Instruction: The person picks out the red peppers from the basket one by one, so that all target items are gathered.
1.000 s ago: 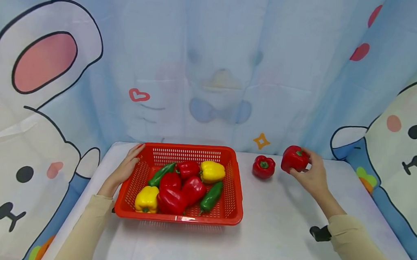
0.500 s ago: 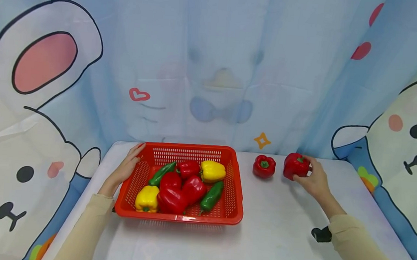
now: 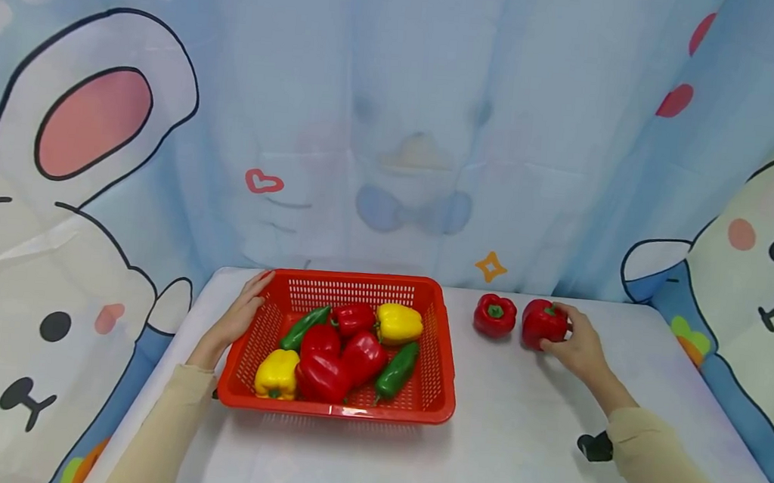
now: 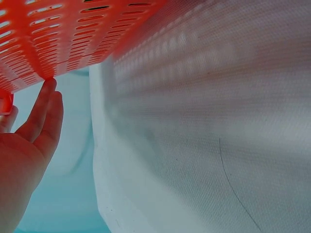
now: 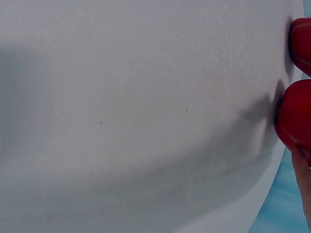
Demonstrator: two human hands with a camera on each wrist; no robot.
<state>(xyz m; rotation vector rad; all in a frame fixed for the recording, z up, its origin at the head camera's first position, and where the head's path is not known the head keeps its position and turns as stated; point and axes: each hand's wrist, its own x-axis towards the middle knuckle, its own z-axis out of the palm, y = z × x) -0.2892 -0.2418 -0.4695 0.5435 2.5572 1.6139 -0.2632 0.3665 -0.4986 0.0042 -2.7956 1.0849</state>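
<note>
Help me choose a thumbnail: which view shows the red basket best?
The head view: it shows the red basket almost whole, from above. Left wrist shows only part of its slotted outside; right wrist shows none.

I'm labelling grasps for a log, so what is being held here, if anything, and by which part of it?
The right hand holds the rightmost red pepper by its right side; the left hand touches the left side of the basket.

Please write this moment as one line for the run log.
left hand: touching red basket | right hand: holding red pepper | another red pepper: beside it, on white table
</note>
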